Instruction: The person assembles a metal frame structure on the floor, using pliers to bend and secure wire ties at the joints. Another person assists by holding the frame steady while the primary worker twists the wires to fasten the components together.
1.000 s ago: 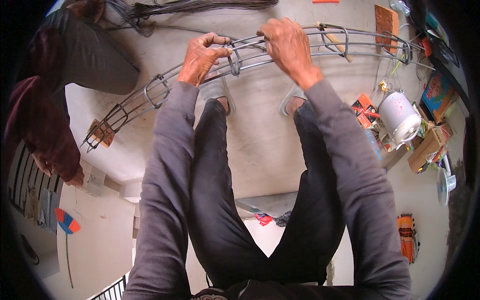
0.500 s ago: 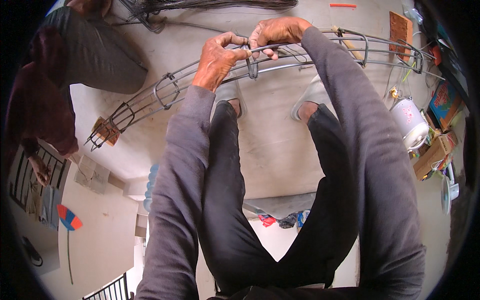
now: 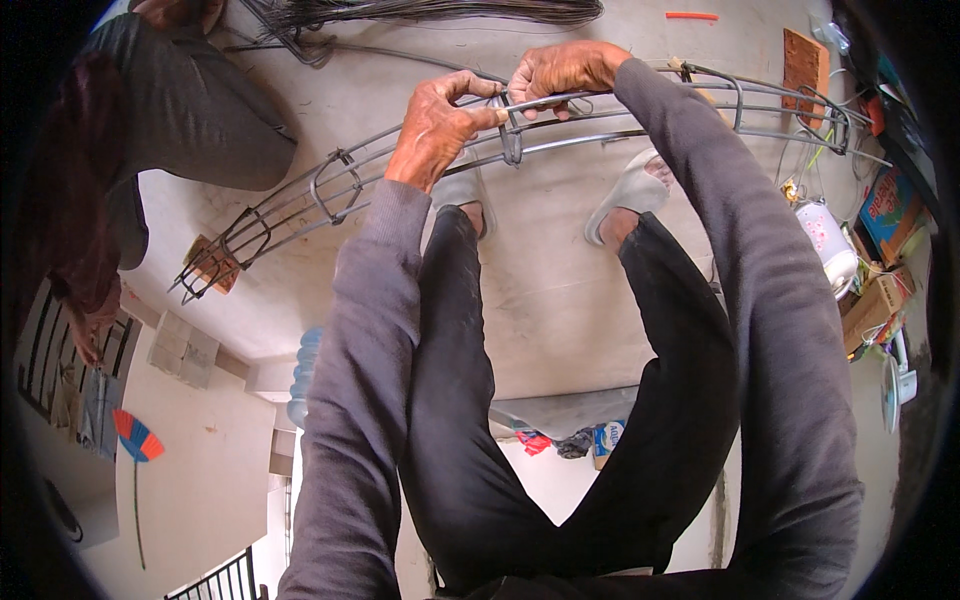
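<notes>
A long rebar cage (image 3: 440, 170) of thin steel bars with square stirrups runs across in front of me, raised at both ends on bricks. My left hand (image 3: 435, 125) closes thumb and forefinger around a stirrup (image 3: 513, 150) where it meets the upper bar. Just right of it, my right hand (image 3: 565, 75) is curled at the same bar with its fingers pinched together. What lies between those fingertips is hidden, though a thin wire curls out below them.
An orange brick (image 3: 212, 264) props the left end, another brick (image 3: 804, 72) the right. Black wire (image 3: 430, 12) lies beyond the cage. A co-worker's leg (image 3: 200, 110) is close at left. A white pot (image 3: 825, 240) and cartons stand at right.
Both hands stay at the same joint, and the right hand's fingers have shifted slightly. My right knee has moved outward. At left, the co-worker's hand and sleeve have shifted.
</notes>
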Tool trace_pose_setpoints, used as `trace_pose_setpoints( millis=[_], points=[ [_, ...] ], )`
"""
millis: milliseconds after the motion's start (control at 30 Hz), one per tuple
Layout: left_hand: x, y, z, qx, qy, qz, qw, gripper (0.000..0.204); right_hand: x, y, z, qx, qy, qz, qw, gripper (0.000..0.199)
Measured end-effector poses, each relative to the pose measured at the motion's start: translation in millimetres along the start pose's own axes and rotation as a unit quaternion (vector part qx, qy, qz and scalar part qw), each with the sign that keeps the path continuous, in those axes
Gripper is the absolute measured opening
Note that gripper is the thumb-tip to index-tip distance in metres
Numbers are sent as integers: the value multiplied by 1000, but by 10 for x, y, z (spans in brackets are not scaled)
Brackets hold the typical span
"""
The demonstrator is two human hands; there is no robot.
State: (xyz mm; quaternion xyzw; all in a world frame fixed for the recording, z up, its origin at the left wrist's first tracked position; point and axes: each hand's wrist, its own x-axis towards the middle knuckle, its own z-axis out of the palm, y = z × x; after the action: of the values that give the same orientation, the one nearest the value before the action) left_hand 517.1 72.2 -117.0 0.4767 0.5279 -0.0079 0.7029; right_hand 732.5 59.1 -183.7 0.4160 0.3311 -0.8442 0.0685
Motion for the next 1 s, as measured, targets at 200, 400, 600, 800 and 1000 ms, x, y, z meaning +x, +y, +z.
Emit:
trace_pose_setpoints(
  millis=[200, 400, 600, 800, 1000],
  points=[
    [-26, 37, -29, -10, -19, -27, 999, 32, -21, -188, 124, -126, 40, 6, 991, 13],
    [-65, 12, -112, -31, -47, 1, 998, 29, -11, -196, 118, -315, 137, -79, 936, 18],
    [-88, -5, -67, 6, -20, 30, 999, 26, -19, -34, 281, -474, 372, -223, 766, 15],
    [-128, -105, -56, 103, 30, 51, 993, 18, -120, -160, 306, -529, 369, -287, 709, 8],
    [-155, 26, -53, 279, 63, 51, 957, 17, -251, -252, 323, -443, 365, -196, 795, 11]
  ],
)
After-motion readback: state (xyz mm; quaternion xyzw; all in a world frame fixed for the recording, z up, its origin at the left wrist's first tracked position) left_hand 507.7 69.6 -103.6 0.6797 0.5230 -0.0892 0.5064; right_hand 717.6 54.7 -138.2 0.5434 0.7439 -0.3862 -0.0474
